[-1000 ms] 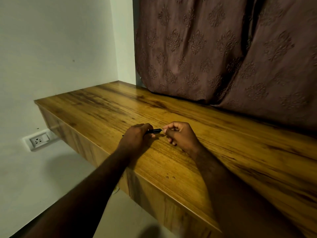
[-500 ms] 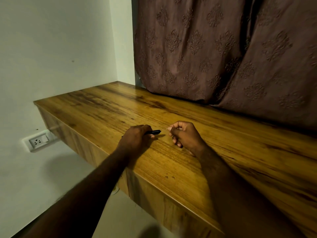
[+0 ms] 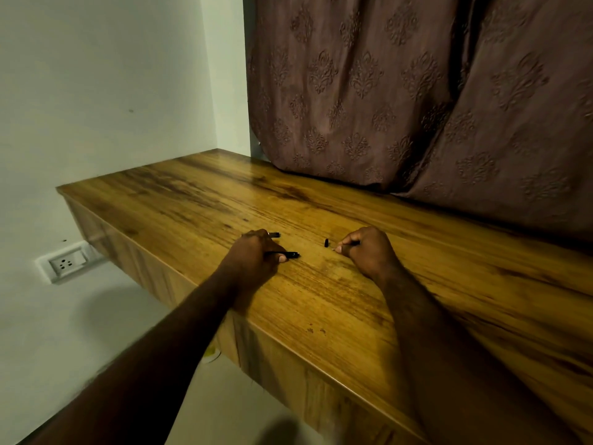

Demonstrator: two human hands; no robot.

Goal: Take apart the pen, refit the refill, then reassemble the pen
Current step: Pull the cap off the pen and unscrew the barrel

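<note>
Head view. The pen is partly dismantled on the bench [image 3: 417, 316].

The left hand [image 3: 253, 256] grips the barrel [image 3: 290, 254], whose black end pokes out past the thumb, low over the wood. A second black piece [image 3: 274, 234] shows just beyond the knuckles; whether it is held or lies loose cannot be told. A small part [image 3: 326, 243] lies free on the bench between the hands, near the right hand [image 3: 369, 252]. That hand is curled, thumb tip against forefinger. It may be pinching something thin, perhaps the refill, but this is too small to confirm.

Likely risks:
- The small part is short and probably round. A brush from either hand could roll it toward the near edge and off the bench.
- Dark parts on dark grain in dim light are easily lost from sight.
- If the barrel tilts with its open end down, any spring inside could drop out.
- A thin refill pushed in off-axis could bend or jam.
- Both hands are close together, so reaching for one part may knock another.
</note>
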